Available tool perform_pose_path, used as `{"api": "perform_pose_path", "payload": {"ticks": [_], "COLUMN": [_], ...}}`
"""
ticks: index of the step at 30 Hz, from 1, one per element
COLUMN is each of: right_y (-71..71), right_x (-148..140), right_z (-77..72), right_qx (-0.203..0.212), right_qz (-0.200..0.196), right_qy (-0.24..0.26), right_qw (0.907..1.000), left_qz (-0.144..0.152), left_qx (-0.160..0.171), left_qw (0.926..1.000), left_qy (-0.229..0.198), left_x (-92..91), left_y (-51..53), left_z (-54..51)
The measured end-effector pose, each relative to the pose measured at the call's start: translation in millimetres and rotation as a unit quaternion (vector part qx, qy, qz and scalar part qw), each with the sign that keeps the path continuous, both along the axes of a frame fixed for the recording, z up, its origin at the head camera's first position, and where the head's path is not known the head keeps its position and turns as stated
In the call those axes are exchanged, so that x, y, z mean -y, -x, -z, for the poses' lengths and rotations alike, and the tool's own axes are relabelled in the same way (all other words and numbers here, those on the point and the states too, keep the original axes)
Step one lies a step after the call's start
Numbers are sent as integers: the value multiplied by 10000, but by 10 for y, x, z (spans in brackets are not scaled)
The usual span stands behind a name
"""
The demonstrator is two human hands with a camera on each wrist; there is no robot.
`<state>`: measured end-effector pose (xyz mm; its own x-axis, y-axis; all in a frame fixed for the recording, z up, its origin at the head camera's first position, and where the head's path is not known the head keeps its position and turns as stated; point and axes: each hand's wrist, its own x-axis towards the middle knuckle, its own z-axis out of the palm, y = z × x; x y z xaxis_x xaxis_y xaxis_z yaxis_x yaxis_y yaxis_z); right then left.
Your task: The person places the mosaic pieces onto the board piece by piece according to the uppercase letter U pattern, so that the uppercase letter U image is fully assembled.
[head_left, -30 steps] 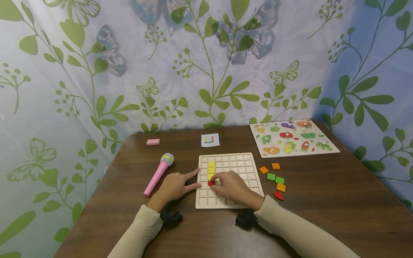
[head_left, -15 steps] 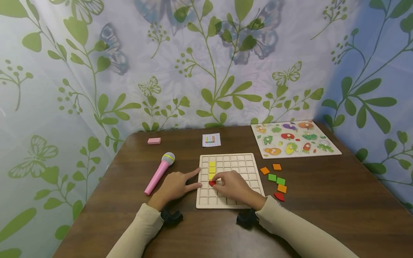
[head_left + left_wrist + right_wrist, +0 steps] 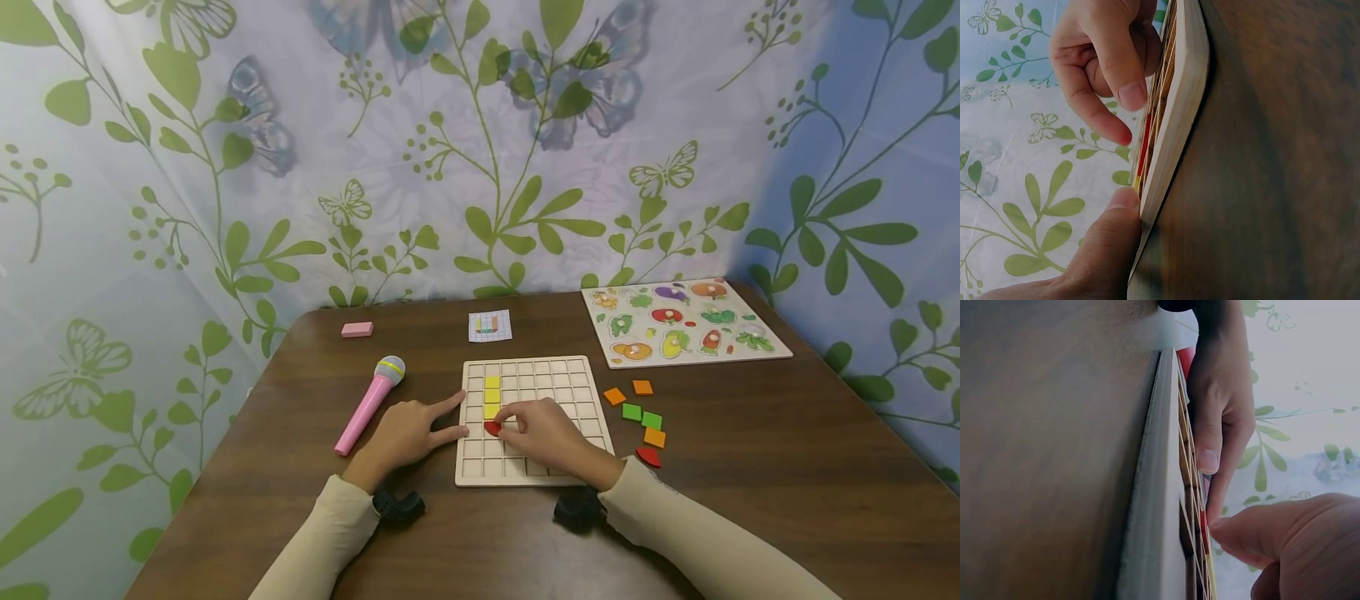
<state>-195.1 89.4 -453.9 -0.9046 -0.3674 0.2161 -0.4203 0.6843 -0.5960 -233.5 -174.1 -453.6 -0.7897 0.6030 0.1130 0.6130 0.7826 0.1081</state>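
Note:
In the head view a wooden grid board [image 3: 525, 482] lies on the table. The left hand [image 3: 405, 432] touches its left edge with spread thumb and index finger; its thumb shows at the rim in the left wrist view. Above the lower left cells is the right hand [image 3: 543, 433], fingertips by a red quarter-round piece [image 3: 492, 427]. In the left wrist view the right hand [image 3: 1107, 62] has thumb and index finger apart, nothing between them, and the red piece [image 3: 1145, 147] lies in the board. Several yellow squares [image 3: 491, 396] form a column just above the red piece.
Loose orange [image 3: 654, 437], green [image 3: 632, 412] and red [image 3: 648, 457] pieces lie right of the board. Behind stand out a pattern card [image 3: 490, 326], a pink block [image 3: 357, 330] and a vegetable puzzle [image 3: 652, 362]. A pink microphone [image 3: 365, 417] lies at left.
The right hand has shifted slightly to the right, its fingertips a little off the red piece. The left hand stays at the board's edge.

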Motion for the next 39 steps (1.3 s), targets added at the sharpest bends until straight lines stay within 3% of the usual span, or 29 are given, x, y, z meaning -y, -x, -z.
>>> {"api": "perform_pose_path", "payload": {"ticks": [7,19,33,39], "right_y": [-70,-234,-275,-278], "right_x": [-128,-521,-1185,-1510], "right_z": [6,3,2,-22], "right_qx": [-197,-550,-1057,-1044], "right_qz": [-88,306,961,1429], "right_qy": [106,182,141,-59], "right_qw": [9997,9978,9896,9842], "left_qz": [-23,-45,-107,-157], "left_qx": [35,39,101,148], "left_qw": [10000,10000,9999,9998], "left_qy": [11,18,9,45], "left_x": [-3,-6,-15,-13], "left_y": [11,-12,-10,-4], "left_z": [8,-16,-21,-21]}}
